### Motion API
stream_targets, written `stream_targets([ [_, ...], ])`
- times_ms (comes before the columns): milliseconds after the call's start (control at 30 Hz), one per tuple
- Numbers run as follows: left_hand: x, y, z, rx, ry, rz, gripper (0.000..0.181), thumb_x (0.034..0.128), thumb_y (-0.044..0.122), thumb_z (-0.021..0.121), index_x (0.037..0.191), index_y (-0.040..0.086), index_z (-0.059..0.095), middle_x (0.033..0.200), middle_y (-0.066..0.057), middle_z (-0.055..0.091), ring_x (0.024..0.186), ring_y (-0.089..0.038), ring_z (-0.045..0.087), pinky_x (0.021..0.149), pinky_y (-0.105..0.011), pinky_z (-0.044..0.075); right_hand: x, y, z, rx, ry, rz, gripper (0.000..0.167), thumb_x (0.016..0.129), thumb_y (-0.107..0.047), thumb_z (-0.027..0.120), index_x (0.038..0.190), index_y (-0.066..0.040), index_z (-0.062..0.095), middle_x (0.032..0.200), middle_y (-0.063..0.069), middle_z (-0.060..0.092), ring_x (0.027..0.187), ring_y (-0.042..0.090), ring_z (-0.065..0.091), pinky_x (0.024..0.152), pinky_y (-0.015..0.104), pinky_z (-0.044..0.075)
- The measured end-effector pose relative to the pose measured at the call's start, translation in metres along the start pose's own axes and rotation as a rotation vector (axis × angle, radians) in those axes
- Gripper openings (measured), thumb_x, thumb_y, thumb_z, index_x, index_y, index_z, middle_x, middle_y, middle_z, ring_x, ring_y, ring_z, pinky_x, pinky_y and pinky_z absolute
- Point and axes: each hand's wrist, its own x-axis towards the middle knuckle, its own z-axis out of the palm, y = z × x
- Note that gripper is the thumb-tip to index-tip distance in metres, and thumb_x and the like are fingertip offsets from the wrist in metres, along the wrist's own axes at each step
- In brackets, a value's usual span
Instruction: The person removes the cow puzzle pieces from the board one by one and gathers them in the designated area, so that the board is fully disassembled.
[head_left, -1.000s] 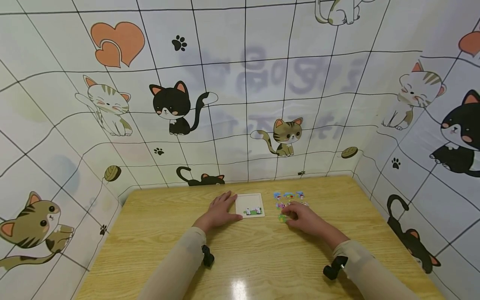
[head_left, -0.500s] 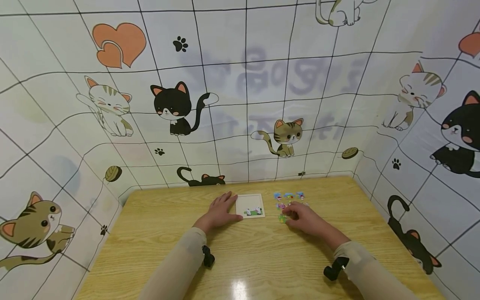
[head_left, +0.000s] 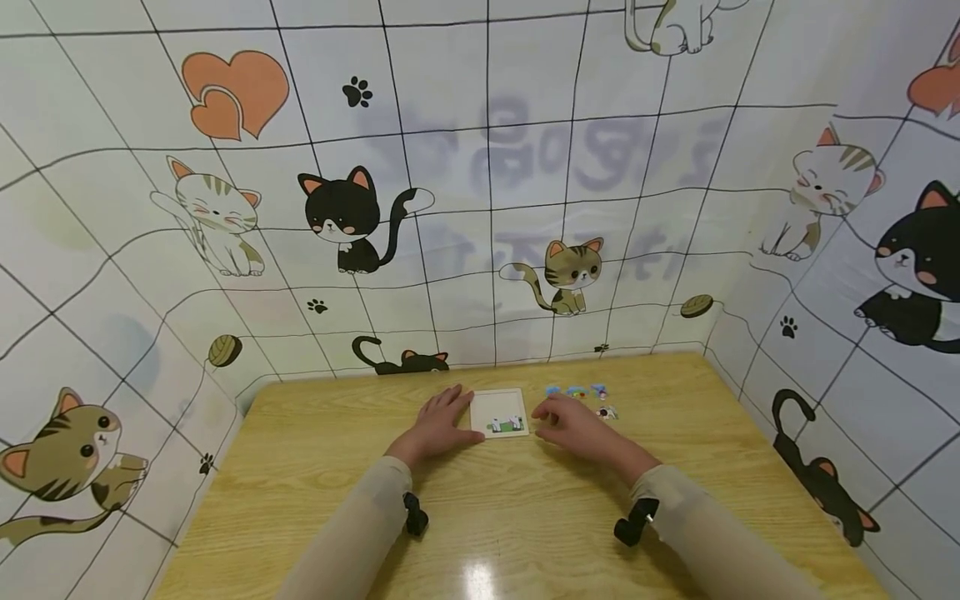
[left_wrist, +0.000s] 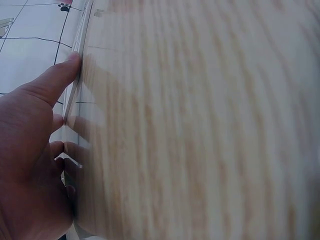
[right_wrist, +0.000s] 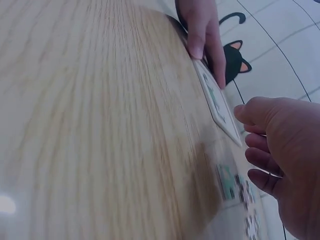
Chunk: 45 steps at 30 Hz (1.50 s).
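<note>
My left hand [head_left: 441, 422] lies on the table against the left side of a small square puzzle tray [head_left: 491, 402], thumb near its front corner and fingers spread toward its back. A few joined pieces [head_left: 506, 424] with green and white print lie along the tray's front. Just off the tray's right edge, above the table, is my right hand [head_left: 576, 429] with bent fingers. In the right wrist view its thumb [right_wrist: 250, 111] is near the fingertips; whether a piece is between them is hidden. Under it lies a green puzzle piece [right_wrist: 226, 181].
Loose blue puzzle pieces [head_left: 576, 392] lie in a row behind the right hand. A black-and-white piece [head_left: 607, 412] sits to its right. The wooden table [head_left: 480, 508] meets a cat-patterned wall covering [head_left: 465, 292] at the back and sides.
My right hand has moved left from the loose pieces to beside the tray, uncovering the black-and-white piece. The left hand and the tray have stayed put.
</note>
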Motion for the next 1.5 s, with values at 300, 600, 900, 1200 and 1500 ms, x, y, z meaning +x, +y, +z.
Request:
stream_targets([
  [300, 0.001, -0.002, 0.002, 0.013, -0.01, -0.007, 0.097, 0.0859, 0.072, 0.064, 0.163, 0.027, 0.025, 0.171, -0.005, 0.011, 0.156, -0.03, 0.006, 0.121, -0.06, 0.006, 0.036, -0.021, 0.021, -0.115, -0.095, -0.04, 0.044, 0.09, -0.023, 0.08, 0.127, -0.005, 0.065, 0.117, 0.007, 0.059, 0.102, 0.021, 0.06, 0.089, 0.041, 0.052],
  [600, 0.0, -0.003, 0.003, 0.008, -0.008, 0.008, 0.096, 0.0875, 0.069, 0.065, 0.163, 0.024, 0.026, 0.17, -0.007, 0.012, 0.156, -0.03, 0.006, 0.121, -0.061, 0.007, 0.052, -0.038, 0.028, -0.195, -0.192, -0.004, 0.042, 0.092, -0.028, 0.078, 0.128, -0.009, 0.066, 0.116, 0.004, 0.058, 0.097, 0.015, 0.058, 0.085, 0.036, 0.051],
  [900, 0.0, -0.005, 0.004, -0.005, 0.002, 0.027, 0.095, 0.0882, 0.069, 0.063, 0.163, 0.023, 0.027, 0.17, -0.008, 0.013, 0.156, -0.032, 0.008, 0.12, -0.062, 0.007, 0.06, -0.042, 0.029, -0.153, -0.251, 0.037, 0.034, 0.093, -0.02, 0.077, 0.124, -0.01, 0.068, 0.115, 0.006, 0.059, 0.099, 0.018, 0.058, 0.087, 0.039, 0.051],
  [1200, -0.006, 0.008, -0.007, 0.01, 0.006, 0.033, 0.089, 0.0922, 0.056, 0.069, 0.162, 0.016, 0.03, 0.168, -0.014, 0.016, 0.154, -0.038, 0.012, 0.119, -0.063, 0.011, 0.059, -0.038, 0.028, -0.094, -0.243, 0.032, 0.034, 0.093, -0.01, 0.074, 0.126, -0.008, 0.068, 0.113, 0.008, 0.059, 0.097, 0.017, 0.057, 0.084, 0.037, 0.051],
  [1500, -0.007, 0.009, -0.009, 0.013, 0.004, 0.023, 0.093, 0.0893, 0.064, 0.067, 0.162, 0.018, 0.031, 0.169, -0.013, 0.017, 0.154, -0.037, 0.012, 0.118, -0.065, 0.013, 0.057, -0.037, 0.029, -0.066, -0.249, 0.032, 0.037, 0.095, -0.009, 0.072, 0.131, -0.007, 0.064, 0.118, 0.011, 0.056, 0.105, 0.023, 0.058, 0.089, 0.04, 0.051],
])
